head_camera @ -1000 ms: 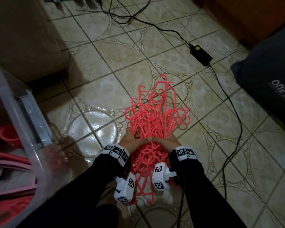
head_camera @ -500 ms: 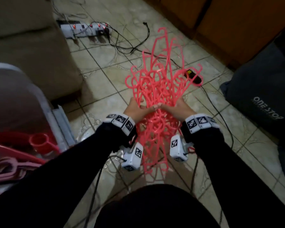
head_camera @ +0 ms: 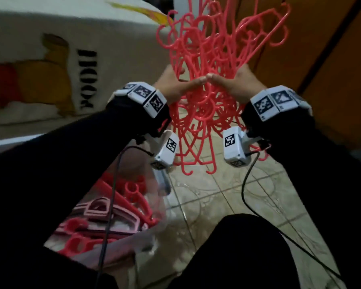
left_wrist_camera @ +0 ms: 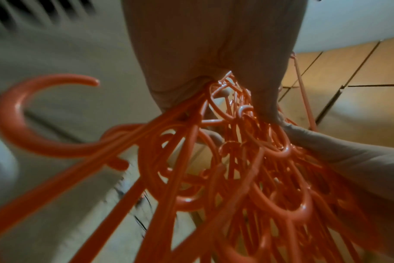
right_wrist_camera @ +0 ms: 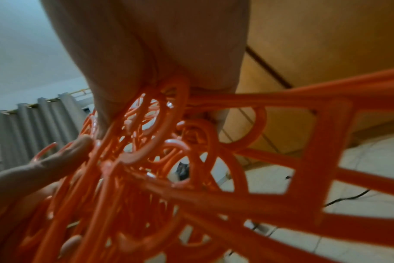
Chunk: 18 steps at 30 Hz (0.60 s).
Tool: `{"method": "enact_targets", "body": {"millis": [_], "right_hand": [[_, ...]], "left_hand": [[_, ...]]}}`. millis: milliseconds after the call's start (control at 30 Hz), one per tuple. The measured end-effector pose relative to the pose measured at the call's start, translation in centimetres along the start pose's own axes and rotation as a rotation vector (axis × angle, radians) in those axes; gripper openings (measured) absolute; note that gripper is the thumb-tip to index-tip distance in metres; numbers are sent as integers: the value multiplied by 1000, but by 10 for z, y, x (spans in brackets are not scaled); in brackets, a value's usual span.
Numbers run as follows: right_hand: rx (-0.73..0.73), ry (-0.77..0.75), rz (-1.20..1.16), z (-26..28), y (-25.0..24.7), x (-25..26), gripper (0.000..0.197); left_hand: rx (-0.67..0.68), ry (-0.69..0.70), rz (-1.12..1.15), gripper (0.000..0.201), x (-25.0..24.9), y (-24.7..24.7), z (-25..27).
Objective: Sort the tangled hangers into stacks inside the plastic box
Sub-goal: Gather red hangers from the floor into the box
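Observation:
A tangled bundle of coral-red plastic hangers (head_camera: 208,65) hangs in the air at chest height. My left hand (head_camera: 175,84) and right hand (head_camera: 236,84) grip its middle from either side, thumbs meeting in front. Hooks stick up above the hands and more dangle below. Both wrist views show the same hangers (left_wrist_camera: 225,160) (right_wrist_camera: 169,169) squeezed between curled fingers. The clear plastic box (head_camera: 154,230) sits low at the left, with pink and red hangers (head_camera: 104,213) lying inside it.
A bed or sofa with a printed cover (head_camera: 50,69) fills the upper left. Wooden cabinet doors (head_camera: 331,59) stand at the right. Tiled floor (head_camera: 217,195) lies below the bundle. Black cables (head_camera: 246,180) trail from the wrist cameras across my lap.
Both hands have lifted the hanger bundle off the floor, up and to the left toward the box. The view has tilted up with it.

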State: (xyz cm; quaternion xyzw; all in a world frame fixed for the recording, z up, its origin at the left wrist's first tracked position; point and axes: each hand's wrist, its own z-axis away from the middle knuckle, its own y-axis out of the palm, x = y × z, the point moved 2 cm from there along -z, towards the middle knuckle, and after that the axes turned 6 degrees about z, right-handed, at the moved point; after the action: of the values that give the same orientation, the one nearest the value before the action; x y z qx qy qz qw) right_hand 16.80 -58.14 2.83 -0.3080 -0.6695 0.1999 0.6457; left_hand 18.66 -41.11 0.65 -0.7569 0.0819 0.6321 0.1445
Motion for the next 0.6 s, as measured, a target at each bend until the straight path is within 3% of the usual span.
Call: {"method": "enact_targets", "body": {"millis": [100, 300, 467, 600], "right_hand": [[1, -78, -61, 5, 43, 49, 82], [112, -144, -211, 42, 145, 121, 93], [225, -132, -329, 77, 232, 130, 75], [288, -66, -351, 96, 293, 108, 66]], "left_hand": [[-53, 56, -74, 44, -18, -59, 31], [-182, 50, -245, 45, -25, -163, 106], [-373, -68, -227, 65, 22, -215, 165], [-387, -146, -216, 62, 70, -232, 198]]}}
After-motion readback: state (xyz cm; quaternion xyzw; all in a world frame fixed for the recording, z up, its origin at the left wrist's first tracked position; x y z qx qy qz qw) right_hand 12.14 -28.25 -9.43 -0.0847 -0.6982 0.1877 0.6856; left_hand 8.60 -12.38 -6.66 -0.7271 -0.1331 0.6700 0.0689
